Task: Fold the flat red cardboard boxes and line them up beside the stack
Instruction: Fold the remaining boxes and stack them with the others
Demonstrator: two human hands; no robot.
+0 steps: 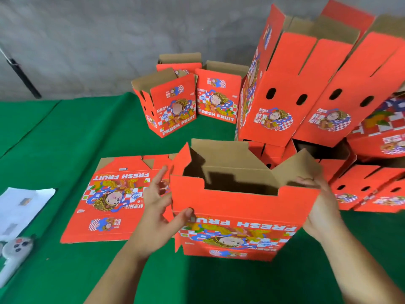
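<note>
Several folded boxes (173, 106) already stand at the back. Both hands, the left hand (157, 207) and right hand (322, 207), grip an opened box (238, 207) whose flaps seem unfolded, beside the flat stack (109, 198).

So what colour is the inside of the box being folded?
Plain brown cardboard inside the box being folded, red outside; seen in the head view.
</note>
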